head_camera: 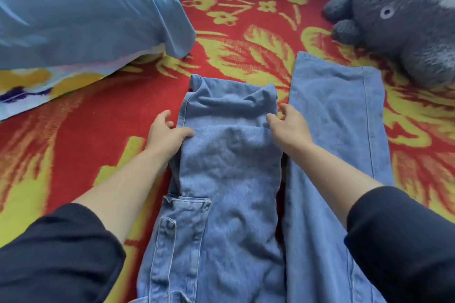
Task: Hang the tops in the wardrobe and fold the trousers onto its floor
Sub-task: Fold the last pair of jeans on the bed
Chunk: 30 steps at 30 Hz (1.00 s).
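Note:
A pair of light blue denim trousers (226,179) lies lengthwise on a red and yellow flowered blanket. Its left leg is folded back on itself, with the fold's far end near the middle of the view. The other leg (337,125) stretches flat to the right, reaching further away. My left hand (167,133) pinches the left edge of the folded leg, thumb on top of the cloth. My right hand (288,125) grips the right edge of that same folded part, thumb pressed into the denim. A side pocket shows low on the folded leg.
A light blue pillow (81,7) lies at the far left on a patterned cover. A grey plush toy (398,17) sits at the far right. The blanket (246,32) spreads beyond the trousers. No wardrobe is in view.

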### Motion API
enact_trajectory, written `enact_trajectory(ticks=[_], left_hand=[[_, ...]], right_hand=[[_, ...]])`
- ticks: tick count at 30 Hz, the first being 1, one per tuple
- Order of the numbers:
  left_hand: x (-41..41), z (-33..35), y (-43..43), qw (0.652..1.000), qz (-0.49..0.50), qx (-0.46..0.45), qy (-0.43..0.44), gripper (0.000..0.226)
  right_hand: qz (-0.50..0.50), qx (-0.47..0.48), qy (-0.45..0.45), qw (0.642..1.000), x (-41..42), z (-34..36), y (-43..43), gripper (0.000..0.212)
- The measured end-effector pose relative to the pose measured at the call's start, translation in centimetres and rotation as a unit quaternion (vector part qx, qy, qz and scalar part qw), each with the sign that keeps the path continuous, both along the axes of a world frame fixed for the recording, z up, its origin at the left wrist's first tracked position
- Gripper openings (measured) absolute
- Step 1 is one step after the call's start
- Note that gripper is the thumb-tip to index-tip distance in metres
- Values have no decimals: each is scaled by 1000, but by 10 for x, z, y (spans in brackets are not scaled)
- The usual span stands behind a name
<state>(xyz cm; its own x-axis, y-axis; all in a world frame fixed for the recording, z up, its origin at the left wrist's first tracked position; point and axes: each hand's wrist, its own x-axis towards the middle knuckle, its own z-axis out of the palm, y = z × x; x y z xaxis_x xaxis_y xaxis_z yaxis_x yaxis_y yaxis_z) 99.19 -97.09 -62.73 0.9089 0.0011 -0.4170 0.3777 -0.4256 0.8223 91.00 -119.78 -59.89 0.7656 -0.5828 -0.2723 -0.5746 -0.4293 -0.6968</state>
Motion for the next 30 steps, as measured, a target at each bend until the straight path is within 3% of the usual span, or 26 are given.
enact_trajectory(ticks=[3,4,6,8,9,12,15,18,20,21,23,25,26,30], left_hand=[[16,-1,-11,996,-80,37,28,104],[21,-3,-14,993,-100,51,36,97],[27,-3,-20,992,-113,20,50,61],[33,2,-29,996,-81,-3,37,32],[39,5,-33,997,-68,24,13,26],[58,23,-43,988,-44,122,-78,25],[79,64,-58,994,-19,28,-103,6],[96,97,-67,986,13,2,-167,12],[103,100,-70,982,23,-16,-186,13],[102,96,-71,984,21,-42,-170,13],[98,74,-71,992,-4,-70,-108,52],[85,47,-69,992,-91,17,-84,91],[73,32,-69,981,-160,60,-88,97],[20,-30,-68,864,-395,282,-134,77]], right_hand=[[34,37,49,998,22,-12,-8,56],[43,54,60,996,25,-17,-9,62],[38,104,51,993,29,-25,-10,59],[-15,155,14,988,34,-25,-16,25],[-44,156,6,987,38,-19,-20,19],[-42,50,25,998,53,4,-37,36],[-25,21,-58,998,78,43,-48,40],[5,-36,-141,989,98,80,-52,31],[22,-17,-175,984,106,90,-56,18],[24,5,-173,985,108,91,-58,35],[9,33,-109,994,103,78,-62,73],[-22,-12,3,1000,91,50,-64,83],[-21,-49,52,997,80,34,-63,81],[121,-165,128,970,23,-23,-47,66]])
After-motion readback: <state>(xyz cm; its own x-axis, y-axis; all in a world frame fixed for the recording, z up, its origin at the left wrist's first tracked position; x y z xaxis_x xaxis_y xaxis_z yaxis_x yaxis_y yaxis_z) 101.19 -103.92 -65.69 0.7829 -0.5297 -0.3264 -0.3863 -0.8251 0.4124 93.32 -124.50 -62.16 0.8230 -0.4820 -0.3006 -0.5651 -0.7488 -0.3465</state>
